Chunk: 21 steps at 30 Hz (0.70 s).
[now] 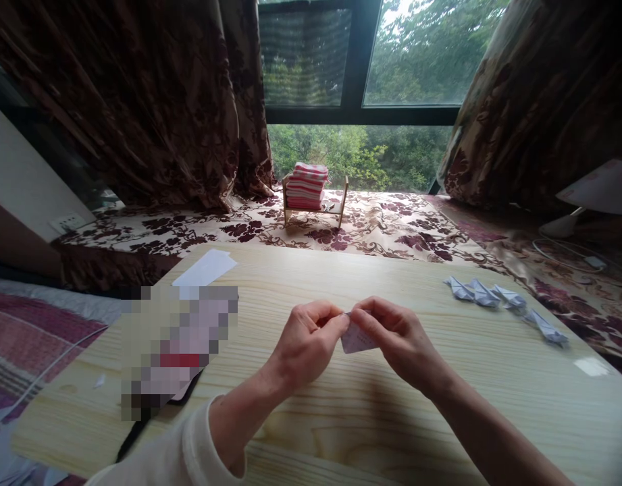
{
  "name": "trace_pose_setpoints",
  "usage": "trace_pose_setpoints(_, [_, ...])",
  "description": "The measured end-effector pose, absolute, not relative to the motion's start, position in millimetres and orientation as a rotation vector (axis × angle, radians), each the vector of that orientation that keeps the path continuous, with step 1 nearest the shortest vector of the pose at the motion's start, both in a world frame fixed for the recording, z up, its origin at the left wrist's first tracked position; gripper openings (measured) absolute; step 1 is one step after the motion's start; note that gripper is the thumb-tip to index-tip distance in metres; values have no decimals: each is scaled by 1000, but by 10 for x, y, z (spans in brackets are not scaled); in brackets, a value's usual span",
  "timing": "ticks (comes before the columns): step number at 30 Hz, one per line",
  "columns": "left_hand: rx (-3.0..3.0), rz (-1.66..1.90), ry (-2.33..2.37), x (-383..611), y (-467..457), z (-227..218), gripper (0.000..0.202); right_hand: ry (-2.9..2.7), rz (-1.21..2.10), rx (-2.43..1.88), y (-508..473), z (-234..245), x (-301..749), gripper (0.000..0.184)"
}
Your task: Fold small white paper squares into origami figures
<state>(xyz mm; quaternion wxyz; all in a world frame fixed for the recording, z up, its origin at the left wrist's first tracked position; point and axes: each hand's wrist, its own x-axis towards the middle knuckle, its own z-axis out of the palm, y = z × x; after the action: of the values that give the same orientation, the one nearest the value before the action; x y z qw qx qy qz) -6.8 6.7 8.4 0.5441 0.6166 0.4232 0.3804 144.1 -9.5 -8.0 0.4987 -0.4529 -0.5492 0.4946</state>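
Note:
Between my two hands, above the middle of the table (270, 391), is a small folded piece of white paper (358, 339). My left hand (311, 341) pinches its upper left corner with thumb and forefinger. From the other side my right hand (396, 337) grips it, thumb and fingers closed at the upper edge. The fingertips of both hands nearly meet and cover the top of the paper. Several folded white paper pieces (485, 293) sit in a slanting row at the right of the table, apart from my hands.
White paper strips (204, 270) lie at the table's back left. A blurred-out flat object (189, 344) with a black strap is at the left, near a paper scrap (99, 381). Beyond the table, a small wooden rack (344, 199) holds folded pink striped cloths (308, 187). A lamp (599, 185) stands far right.

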Motion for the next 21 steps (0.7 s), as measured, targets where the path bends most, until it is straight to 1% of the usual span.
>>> trace_pose_setpoints(6, [1432,896,939,-75,118,60,26,-1297,1191,-1098,-83,-71,1456,30])
trace_pose_setpoints(9, [1443,920,993,-69,127,42,23,-1327,1131,-1165,-60,-121,1479,31])
trace_pose_setpoints(15, [1473,900,999,-59,105,55,19,-1393,1153,-1191,-58,-142,1482,28])
trace_pose_setpoints(21, [1429,950,1006,-61,118,28,25,-1400,996,-1224,-86,-124,1439,28])
